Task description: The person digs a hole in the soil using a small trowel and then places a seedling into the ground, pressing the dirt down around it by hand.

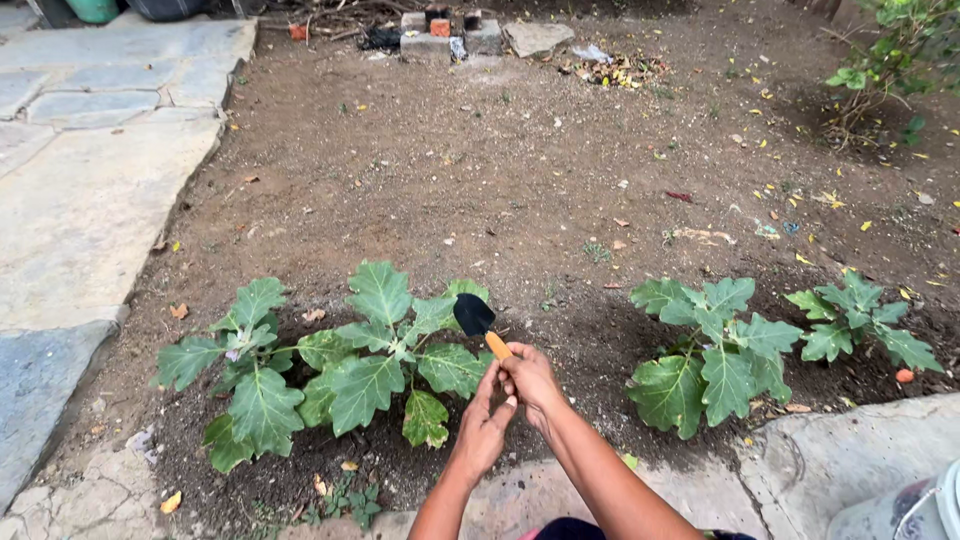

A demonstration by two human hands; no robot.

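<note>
Low at the middle of the view, over dark turned soil: right hand clamped round the orange handle of a small garden trowel, black blade pointing up and to the left, away from the wrist. Left hand just below and beside it, fingertips pressed against the right hand near the handle's butt, so both hands together at the tool; whether the left fingers actually grip the handle, impossible to tell. Blade raised clear of the ground, hovering at the right edge of a broad-leaved eggplant seedling, just above its leaves.

To the right, well apart from the hands, a second eggplant plant, and beyond that a third, smaller one. Along the left, a stone-paved path bordering the bed. Nearest the body, a rough stone edging, with the rim of a white bucket at the lower right corner. Far back, loose bricks and leaf litter.
</note>
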